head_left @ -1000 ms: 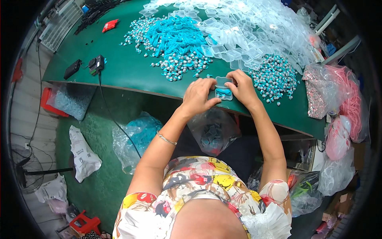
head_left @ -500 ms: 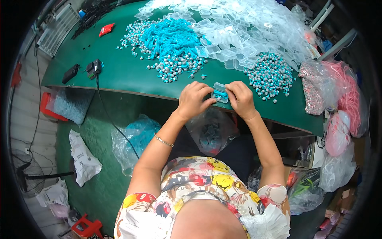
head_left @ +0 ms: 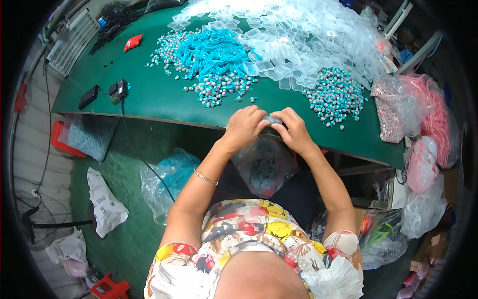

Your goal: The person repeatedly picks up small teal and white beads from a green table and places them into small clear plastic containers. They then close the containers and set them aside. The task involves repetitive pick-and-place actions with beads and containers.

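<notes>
Clear plastic: one small box [head_left: 272,120], held at the front edge of the green worktable [head_left: 149,84]. Left hand [head_left: 244,127]: fingers and thumb clamped on the box's left end; right hand [head_left: 296,132], likewise on its right. Closing step, I judge; latched or not, I can't tell; finishing calls for an even squeeze. Worktable's rear: heaped transparent cases [head_left: 318,40]; its middle, teal cords [head_left: 211,52]; its right side, grey-and-teal knobbed pieces [head_left: 334,95]

Grn tbl [head_left: 164,102] w/ teal cords [head_left: 211,54], clr boxes [head_left: 321,37], gry/teal balls [head_left: 334,94]
</notes>
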Available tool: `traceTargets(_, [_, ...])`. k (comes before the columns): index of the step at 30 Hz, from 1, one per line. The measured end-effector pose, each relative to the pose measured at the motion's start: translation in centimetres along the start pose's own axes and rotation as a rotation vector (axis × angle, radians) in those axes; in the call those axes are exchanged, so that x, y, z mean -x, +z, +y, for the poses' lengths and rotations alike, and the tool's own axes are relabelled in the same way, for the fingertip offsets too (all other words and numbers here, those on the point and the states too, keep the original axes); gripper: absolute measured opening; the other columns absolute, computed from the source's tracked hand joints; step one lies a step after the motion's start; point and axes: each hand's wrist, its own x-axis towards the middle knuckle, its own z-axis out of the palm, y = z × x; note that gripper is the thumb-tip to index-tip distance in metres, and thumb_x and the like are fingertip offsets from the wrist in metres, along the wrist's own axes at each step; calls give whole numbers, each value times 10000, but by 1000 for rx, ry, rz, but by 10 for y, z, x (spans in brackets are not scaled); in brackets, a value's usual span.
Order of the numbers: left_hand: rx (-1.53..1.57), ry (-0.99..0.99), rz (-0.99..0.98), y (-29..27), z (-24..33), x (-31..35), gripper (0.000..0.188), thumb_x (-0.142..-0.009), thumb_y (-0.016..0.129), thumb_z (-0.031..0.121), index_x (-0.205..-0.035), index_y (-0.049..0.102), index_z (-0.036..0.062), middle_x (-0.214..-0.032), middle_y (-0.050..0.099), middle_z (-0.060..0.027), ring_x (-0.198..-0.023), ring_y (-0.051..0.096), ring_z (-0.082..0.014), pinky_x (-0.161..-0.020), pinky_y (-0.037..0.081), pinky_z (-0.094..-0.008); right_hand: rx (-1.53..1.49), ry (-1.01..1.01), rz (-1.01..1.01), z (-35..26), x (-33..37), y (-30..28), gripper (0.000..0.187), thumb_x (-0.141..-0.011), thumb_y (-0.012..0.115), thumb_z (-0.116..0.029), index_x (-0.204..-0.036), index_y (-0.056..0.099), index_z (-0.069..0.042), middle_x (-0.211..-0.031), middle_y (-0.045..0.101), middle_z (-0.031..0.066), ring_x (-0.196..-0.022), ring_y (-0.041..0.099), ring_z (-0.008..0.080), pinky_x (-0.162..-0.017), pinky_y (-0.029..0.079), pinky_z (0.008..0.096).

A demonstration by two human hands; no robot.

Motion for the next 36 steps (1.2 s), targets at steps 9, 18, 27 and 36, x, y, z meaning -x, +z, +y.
traceTargets(9, [282,-148,100,-3,3,6,163,-896,674,172,-865,650,15,-732,551,-133,-677,561,-327,-626,452,-422,-334,201,-277,12,-33,-8,137,-908,679,-143,-926,703,-9,-808,623,60,-728,594,131,-648,476,304])
traceTargets(18, [98,-39,-184,27,60,51,198,-816,753,246,-860,671,71,-797,636,-109,-757,645,-315,-675,510,-426,545,48,175,73,-93,10,162,-821,730,-222,-937,703,-112,-868,673,82,-865,645,288,-745,460,487])
traceTargets(27, [-116,-301,187,-3,-5,-11,156,-879,682,132,-1022,663,75,-905,635,-136,-787,652,-365,-649,509,-467,92,52,192,15,-23,-25,95,-816,724,-85,-901,712,-45,-783,647,105,-710,630,261,-638,492,362])
traceTargets(36, [-213,-345,144,9,-14,-21,86,-860,678,146,-927,651,99,-902,640,-123,-813,664,-354,-670,522,-474,289,21,54,-2,17,-24,110,-797,729,-124,-899,693,-106,-830,644,58,-844,602,270,-777,425,402])
